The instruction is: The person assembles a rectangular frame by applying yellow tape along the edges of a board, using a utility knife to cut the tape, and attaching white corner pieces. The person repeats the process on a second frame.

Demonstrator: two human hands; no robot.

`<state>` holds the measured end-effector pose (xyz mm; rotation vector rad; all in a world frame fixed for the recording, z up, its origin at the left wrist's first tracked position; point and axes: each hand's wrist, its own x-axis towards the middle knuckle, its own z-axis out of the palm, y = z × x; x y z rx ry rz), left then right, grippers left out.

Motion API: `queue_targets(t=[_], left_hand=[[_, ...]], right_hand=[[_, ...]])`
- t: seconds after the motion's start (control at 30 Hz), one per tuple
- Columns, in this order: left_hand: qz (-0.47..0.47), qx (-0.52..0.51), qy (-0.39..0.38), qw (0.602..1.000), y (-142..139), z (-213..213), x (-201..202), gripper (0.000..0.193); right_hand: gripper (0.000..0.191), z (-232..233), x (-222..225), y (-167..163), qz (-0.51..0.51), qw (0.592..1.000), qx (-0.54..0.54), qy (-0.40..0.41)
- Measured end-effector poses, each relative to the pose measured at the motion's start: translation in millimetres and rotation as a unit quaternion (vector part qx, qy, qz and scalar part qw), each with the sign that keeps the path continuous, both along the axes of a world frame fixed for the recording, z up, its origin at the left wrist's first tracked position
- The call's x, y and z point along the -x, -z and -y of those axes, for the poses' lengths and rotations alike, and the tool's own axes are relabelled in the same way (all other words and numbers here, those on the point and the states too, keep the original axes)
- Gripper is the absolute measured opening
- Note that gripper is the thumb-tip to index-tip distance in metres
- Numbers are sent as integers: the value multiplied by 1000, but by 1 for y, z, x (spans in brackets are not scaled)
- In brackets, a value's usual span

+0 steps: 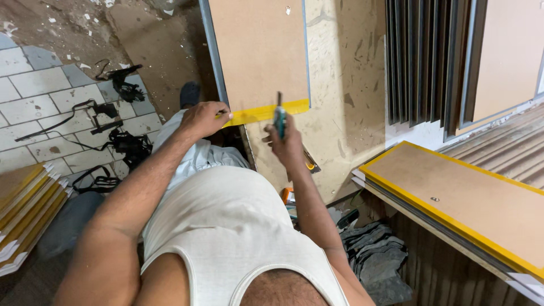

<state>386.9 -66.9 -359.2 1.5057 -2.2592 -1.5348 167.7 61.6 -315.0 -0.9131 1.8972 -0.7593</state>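
Tape, a yellow strip, runs along the near edge of the board at 12 o'clock from me, just under the brown face. I see my left hand at 11 o'clock with its fingertips pressed together on the tape's left end, at the board's corner. My right hand sits just right of centre, fingers curled shut round a cutter with a teal handle; its dark tip stands upright and meets the tape near the middle. The hands are near each other, apart.

At 3 o'clock I see a 2nd panel lying flat, its edges taped yellow. At 9 o'clock a stack of yellow-edged panels lies on the floor. At 10 o'clock black clamps lie on the tiles. At 5 o'clock grey cloth is heaped by my right elbow.
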Motion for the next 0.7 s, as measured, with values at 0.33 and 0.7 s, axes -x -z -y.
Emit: queue_targets(t=[0.33,0.7], left_hand=[[-30,-12,-9,999,10,4,-10,31],[-25,-26,-7,999,10,5,-16,30]], right_hand=[[56,15,-71,12,-311,905,-57,-283],[55,20,-77,12,-292,901,-111,-300]])
